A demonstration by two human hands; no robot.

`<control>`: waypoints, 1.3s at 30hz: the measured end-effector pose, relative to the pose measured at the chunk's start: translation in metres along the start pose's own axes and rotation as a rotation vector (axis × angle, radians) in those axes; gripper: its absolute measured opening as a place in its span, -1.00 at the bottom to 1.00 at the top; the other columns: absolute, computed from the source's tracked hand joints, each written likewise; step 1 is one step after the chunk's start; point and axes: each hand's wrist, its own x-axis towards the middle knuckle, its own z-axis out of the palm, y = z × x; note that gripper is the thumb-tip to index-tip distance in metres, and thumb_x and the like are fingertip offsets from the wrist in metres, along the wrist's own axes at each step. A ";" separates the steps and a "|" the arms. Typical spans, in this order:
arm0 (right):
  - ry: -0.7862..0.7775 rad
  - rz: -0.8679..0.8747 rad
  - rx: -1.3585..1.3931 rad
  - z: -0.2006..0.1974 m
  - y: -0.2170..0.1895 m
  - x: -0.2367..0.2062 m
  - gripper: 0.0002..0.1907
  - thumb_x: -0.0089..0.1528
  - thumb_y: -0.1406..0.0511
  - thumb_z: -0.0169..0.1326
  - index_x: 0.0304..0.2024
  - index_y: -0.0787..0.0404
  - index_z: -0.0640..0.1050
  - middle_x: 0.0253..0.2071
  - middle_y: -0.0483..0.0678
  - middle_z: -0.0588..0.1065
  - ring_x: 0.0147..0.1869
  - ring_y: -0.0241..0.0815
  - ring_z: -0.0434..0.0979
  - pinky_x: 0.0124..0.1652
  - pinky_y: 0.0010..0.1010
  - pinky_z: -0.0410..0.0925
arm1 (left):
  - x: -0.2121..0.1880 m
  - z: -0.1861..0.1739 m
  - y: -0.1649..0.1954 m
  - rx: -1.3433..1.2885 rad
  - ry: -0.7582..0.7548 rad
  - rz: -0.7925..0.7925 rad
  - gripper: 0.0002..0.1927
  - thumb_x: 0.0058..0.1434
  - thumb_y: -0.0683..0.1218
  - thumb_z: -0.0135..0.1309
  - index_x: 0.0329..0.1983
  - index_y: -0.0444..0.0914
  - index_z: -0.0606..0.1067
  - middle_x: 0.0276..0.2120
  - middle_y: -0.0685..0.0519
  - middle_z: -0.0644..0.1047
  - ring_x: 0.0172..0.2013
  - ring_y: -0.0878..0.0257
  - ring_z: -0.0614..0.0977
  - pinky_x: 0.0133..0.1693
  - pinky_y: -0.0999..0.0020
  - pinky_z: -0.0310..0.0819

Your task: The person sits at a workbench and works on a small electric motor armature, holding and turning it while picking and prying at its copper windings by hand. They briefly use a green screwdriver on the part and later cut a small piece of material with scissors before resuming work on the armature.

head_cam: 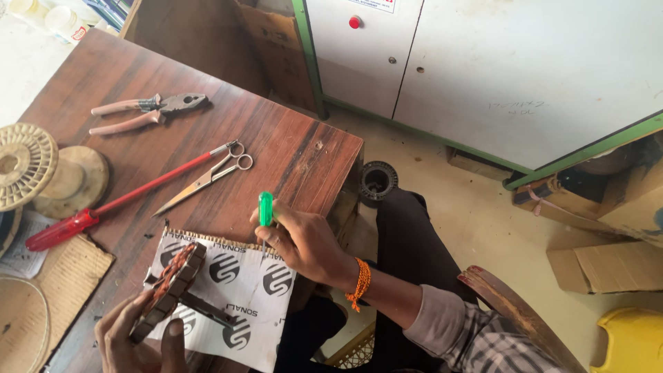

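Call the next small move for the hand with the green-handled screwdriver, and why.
Probably bring the green-handled screwdriver across to the wound stator core. The right hand holds the tool upright over the printed white sheet, apart from the core, while the left hand props the core tilted with its copper windings exposed. The pliers, scissors and red screwdriver lie untouched.

Bare tabletop (290,148) right of scissors (207,176); pliers (148,110), red screwdriver (103,207) block left.
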 end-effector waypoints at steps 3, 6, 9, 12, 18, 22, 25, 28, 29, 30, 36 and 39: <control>-0.023 0.032 -0.024 -0.003 0.006 -0.008 -0.71 0.43 0.15 -0.08 -0.01 0.22 0.49 -0.46 -0.14 0.56 -0.53 -0.34 0.53 -0.48 -0.48 0.39 | 0.008 0.002 0.031 -0.068 -0.008 -0.103 -0.54 0.30 -0.06 0.22 0.20 -0.33 0.43 0.07 -0.15 0.46 0.09 0.06 0.52 0.17 0.25 0.45; -0.023 -0.043 0.034 -0.007 0.011 -0.014 -0.67 0.49 0.11 -0.15 0.02 0.20 0.50 -0.36 -0.13 0.59 -0.37 -0.37 0.61 -0.36 -0.52 0.46 | 0.016 0.007 0.053 -0.031 -0.022 -0.087 -0.52 0.20 -0.12 0.21 0.19 -0.32 0.45 0.08 -0.16 0.48 0.10 0.00 0.53 0.15 0.19 0.42; -0.095 0.022 0.054 -0.016 0.013 -0.020 -0.63 0.45 0.11 -0.10 0.07 0.24 0.52 -0.30 -0.09 0.61 -0.30 -0.39 0.59 -0.26 -0.50 0.46 | 0.017 0.008 0.065 0.108 -0.041 -0.127 -0.50 0.10 -0.15 0.24 0.15 -0.25 0.51 0.04 -0.11 0.51 0.13 -0.03 0.51 0.17 0.05 0.38; -0.103 0.081 0.299 -0.028 0.013 -0.030 -0.61 0.44 0.11 -0.07 0.04 0.31 0.51 -0.21 -0.07 0.60 -0.17 -0.36 0.55 -0.16 -0.49 0.44 | 0.008 0.006 0.068 0.020 -0.002 -0.075 -0.49 0.10 -0.10 0.26 0.16 -0.21 0.50 0.08 -0.09 0.51 0.15 -0.01 0.49 0.15 0.08 0.40; -0.032 0.049 0.297 -0.019 -0.006 -0.058 -0.56 0.43 0.08 -0.09 0.05 0.35 0.44 -0.19 -0.01 0.59 -0.07 -0.26 0.60 -0.03 -0.43 0.50 | -0.024 -0.022 0.070 -0.041 0.040 -0.052 -0.55 0.20 -0.01 0.21 0.15 -0.16 0.50 0.05 0.01 0.55 0.11 0.07 0.53 0.15 0.10 0.35; -0.054 0.001 0.275 -0.012 -0.015 -0.056 -0.55 0.44 0.08 -0.09 0.07 0.37 0.43 -0.19 0.03 0.59 -0.06 -0.24 0.61 -0.02 -0.43 0.47 | -0.020 -0.028 0.077 -0.057 0.056 -0.046 -0.55 0.18 -0.03 0.19 0.15 -0.16 0.50 0.05 0.01 0.54 0.12 0.06 0.50 0.15 0.11 0.34; -0.050 0.012 0.278 -0.013 -0.012 -0.048 -0.55 0.44 0.07 -0.10 0.06 0.36 0.42 -0.18 0.03 0.59 -0.07 -0.25 0.62 -0.02 -0.44 0.48 | -0.009 -0.025 0.077 -0.056 0.045 -0.040 -0.54 0.18 -0.02 0.20 0.16 -0.16 0.49 0.05 0.01 0.53 0.11 0.07 0.49 0.16 0.11 0.33; -0.036 0.048 0.301 -0.014 -0.001 -0.042 -0.54 0.44 0.06 -0.10 0.07 0.36 0.42 -0.18 0.03 0.59 -0.08 -0.25 0.62 -0.04 -0.45 0.48 | -0.001 -0.023 0.074 -0.059 0.025 -0.073 -0.54 0.17 -0.01 0.21 0.16 -0.16 0.51 0.02 0.03 0.54 0.05 0.09 0.50 0.14 0.12 0.35; -0.035 0.061 0.313 -0.013 0.004 -0.040 -0.54 0.44 0.06 -0.09 0.07 0.36 0.41 -0.18 0.04 0.59 -0.09 -0.25 0.62 -0.04 -0.45 0.49 | 0.001 -0.022 0.072 -0.061 0.024 -0.075 -0.55 0.18 -0.01 0.21 0.15 -0.15 0.51 0.02 0.04 0.54 0.04 0.09 0.50 0.14 0.13 0.36; -0.018 0.077 0.304 -0.013 0.007 -0.039 -0.54 0.44 0.07 -0.08 0.08 0.37 0.42 -0.17 0.05 0.59 -0.17 -0.28 0.51 -0.13 -0.48 0.39 | 0.003 -0.020 0.071 -0.063 0.029 -0.074 -0.56 0.18 -0.02 0.21 0.15 -0.15 0.51 0.02 0.04 0.55 0.04 0.10 0.50 0.13 0.13 0.36; -0.048 0.097 0.415 -0.013 0.031 -0.035 -0.51 0.43 0.05 -0.05 0.11 0.37 0.38 -0.17 0.06 0.57 -0.15 -0.28 0.59 -0.19 -0.55 0.43 | 0.008 -0.005 0.061 -0.042 0.022 -0.058 -0.57 0.18 -0.03 0.21 0.13 -0.16 0.51 0.01 0.03 0.55 0.03 0.10 0.50 0.11 0.16 0.36; -0.033 0.107 0.394 -0.009 0.036 -0.038 -0.48 0.45 0.04 -0.03 0.15 0.38 0.39 -0.16 0.08 0.58 -0.20 -0.32 0.53 -0.29 -0.62 0.30 | 0.004 -0.007 0.055 -0.050 0.035 -0.066 -0.57 0.20 -0.02 0.21 0.14 -0.16 0.51 0.01 0.04 0.55 0.03 0.11 0.51 0.11 0.18 0.37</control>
